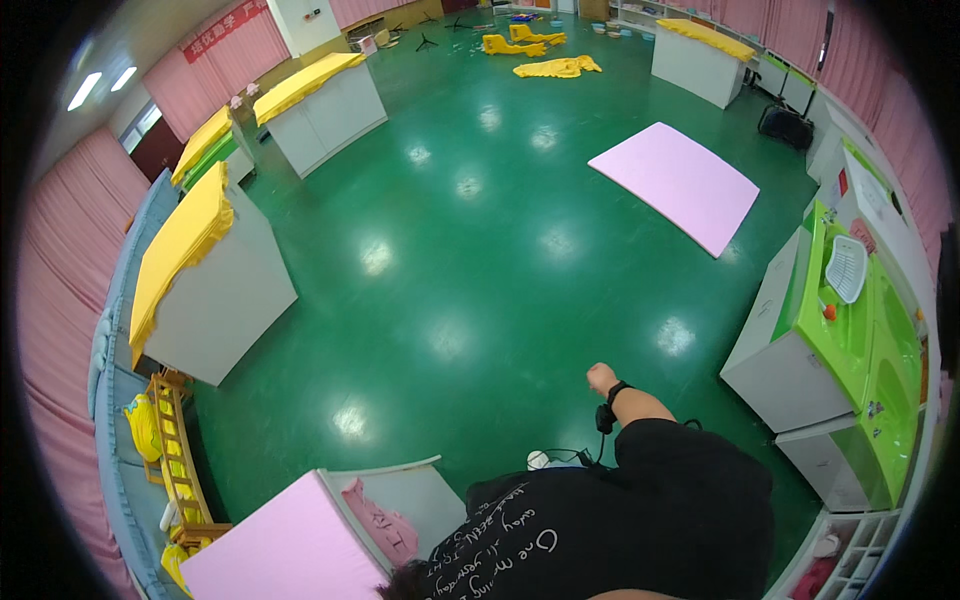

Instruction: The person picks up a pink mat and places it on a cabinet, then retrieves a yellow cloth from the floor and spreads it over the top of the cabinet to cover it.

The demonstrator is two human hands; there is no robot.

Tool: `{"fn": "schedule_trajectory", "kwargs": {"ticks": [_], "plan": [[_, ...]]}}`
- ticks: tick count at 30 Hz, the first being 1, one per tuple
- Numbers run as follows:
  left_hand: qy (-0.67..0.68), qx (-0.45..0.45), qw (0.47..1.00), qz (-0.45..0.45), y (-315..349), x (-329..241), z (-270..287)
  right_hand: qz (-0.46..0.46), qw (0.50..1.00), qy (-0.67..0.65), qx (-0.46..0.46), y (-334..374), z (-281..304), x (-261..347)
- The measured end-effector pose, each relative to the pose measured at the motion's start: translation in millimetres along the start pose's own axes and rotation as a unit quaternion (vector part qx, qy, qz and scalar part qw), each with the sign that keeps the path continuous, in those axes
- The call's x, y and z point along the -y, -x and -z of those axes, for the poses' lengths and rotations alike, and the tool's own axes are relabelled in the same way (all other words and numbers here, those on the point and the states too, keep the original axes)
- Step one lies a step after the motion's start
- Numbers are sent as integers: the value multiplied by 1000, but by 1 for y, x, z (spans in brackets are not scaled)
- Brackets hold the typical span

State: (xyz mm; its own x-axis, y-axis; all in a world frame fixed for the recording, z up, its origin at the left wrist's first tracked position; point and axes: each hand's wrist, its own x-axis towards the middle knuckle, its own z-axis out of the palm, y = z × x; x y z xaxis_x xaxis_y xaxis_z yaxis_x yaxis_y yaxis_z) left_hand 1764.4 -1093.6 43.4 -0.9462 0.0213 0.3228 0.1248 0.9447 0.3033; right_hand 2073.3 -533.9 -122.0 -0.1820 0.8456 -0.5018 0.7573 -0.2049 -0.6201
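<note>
My right hand [600,378] is stretched forward over the green floor [480,320], its fingers curled in and nothing visible in them. A black band with a small device [606,417] circles that wrist, and a dark cable hangs from it. My left hand is out of view. At the lower left, a bench-like unit with a flat pink top [290,545] stands close to my body. Crumpled pink cloth [382,522] lies on its grey side section. A small white object [538,460] shows beside my black shirt, too partial to name.
A pink mat [680,185] lies on the floor ahead. White cabinets with yellow covers [215,280] stand left and far right [700,60]. A green-topped play sink unit [850,310] lines the right. A wooden rack [180,450] stands left; yellow cloths [558,67] lie far off.
</note>
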Motion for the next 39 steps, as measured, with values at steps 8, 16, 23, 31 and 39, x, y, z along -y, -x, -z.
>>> {"fn": "schedule_trajectory", "kwargs": {"ticks": [8,16,23,31,39], "plan": [[21,41,999,-17,-78,-115,-71,-153,954,-239,92,-10,7,-50],[-38,125,991,11,-144,-180,-169,-261,913,-256,179,-53,4,-28],[-112,314,943,-12,-214,-283,-273,-230,937,-257,53,-184,90,23],[-65,593,782,-180,-257,-503,-432,-116,952,-283,-15,-317,181,129],[212,492,631,-561,-155,-1013,-492,-223,827,-496,-140,-459,274,60]]}}
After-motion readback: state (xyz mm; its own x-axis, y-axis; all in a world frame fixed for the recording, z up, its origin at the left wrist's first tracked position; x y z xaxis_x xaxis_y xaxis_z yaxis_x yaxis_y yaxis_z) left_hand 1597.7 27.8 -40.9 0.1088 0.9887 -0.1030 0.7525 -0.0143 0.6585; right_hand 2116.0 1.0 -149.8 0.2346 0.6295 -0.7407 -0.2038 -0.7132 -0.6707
